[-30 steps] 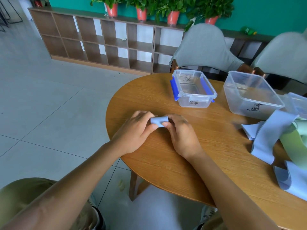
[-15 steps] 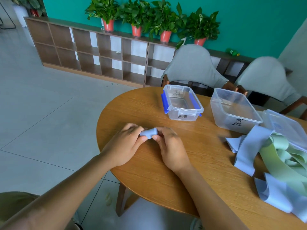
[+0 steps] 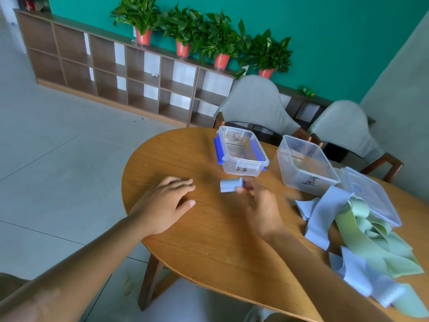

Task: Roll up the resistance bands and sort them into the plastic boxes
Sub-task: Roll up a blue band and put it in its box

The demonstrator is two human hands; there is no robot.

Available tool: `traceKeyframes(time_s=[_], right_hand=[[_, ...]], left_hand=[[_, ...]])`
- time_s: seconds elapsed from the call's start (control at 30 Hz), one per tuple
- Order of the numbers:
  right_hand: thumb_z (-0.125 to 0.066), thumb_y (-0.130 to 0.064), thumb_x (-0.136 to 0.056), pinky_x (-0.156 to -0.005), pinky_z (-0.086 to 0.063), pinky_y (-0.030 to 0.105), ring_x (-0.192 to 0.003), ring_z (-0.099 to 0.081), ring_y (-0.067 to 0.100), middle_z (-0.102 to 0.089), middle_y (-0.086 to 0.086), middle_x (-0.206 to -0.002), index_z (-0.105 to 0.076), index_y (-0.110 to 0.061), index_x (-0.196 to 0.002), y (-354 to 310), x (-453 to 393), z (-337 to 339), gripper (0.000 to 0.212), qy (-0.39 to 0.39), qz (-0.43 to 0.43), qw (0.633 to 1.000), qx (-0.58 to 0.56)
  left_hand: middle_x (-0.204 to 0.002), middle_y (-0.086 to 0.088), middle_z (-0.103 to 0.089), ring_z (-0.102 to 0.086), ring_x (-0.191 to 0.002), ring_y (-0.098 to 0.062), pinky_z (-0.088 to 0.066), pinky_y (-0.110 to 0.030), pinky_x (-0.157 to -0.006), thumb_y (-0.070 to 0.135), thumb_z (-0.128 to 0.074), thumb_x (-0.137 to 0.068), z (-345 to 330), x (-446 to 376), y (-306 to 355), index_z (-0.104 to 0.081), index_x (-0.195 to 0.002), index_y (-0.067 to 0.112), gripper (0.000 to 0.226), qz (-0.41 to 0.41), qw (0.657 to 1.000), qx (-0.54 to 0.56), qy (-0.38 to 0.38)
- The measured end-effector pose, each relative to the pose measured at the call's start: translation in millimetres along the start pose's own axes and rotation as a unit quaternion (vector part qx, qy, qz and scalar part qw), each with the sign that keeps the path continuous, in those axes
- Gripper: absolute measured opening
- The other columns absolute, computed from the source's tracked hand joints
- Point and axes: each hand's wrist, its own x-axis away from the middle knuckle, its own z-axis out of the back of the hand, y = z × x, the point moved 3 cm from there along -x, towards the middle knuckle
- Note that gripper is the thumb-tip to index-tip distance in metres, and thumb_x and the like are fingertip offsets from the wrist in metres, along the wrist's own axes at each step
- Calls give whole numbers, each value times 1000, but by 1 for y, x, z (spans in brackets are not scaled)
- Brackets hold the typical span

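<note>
My right hand [image 3: 257,205] pinches a rolled-up blue band [image 3: 229,185] by its right end, lifted just in front of the small clear box with blue clips [image 3: 241,168]. My left hand [image 3: 167,203] hovers over the round wooden table [image 3: 209,247], fingers relaxed and holding nothing. A larger clear box [image 3: 308,180] stands to the right of the small one; both carry handwritten labels. Loose blue bands [image 3: 322,214] and green bands [image 3: 371,242] lie tangled at the table's right side.
A clear lid [image 3: 373,196] lies beside the larger box, partly over the bands. Two grey chairs [image 3: 255,105] stand behind the table. A wooden shelf unit [image 3: 104,70] with potted plants lines the green wall. Tiled floor lies to the left.
Both hands held the blue roll on the table before. My left hand has let go and drawn back; my right hand has lifted the roll toward the small box.
</note>
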Motion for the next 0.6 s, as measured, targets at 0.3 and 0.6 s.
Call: traceKeyframes(time_s=[0.3,0.6], right_hand=[[-54,-15,-101,-76,-46,36,-91,-60,23,-63,1,-102,-60,-15,-110,44,-34,108,12,4,-21,982,187],[-53,-6,-97,-69,-43,34,-88,-61,26,-63,3,-104,-58,-19,-107,71,-69,163,18,37,-59,951,301]], left_hand=[[-159,28,-24,-13,-149,3,-36,-36,-115,60,-30,-101,-2,-1,-1,-34,-153,40,56,-6,1000,-9,-3],[-157,31,-25,-13,-147,5,-40,-35,-110,60,-32,-101,-2,-2,-2,-37,-151,41,54,3,1000,-3,2]])
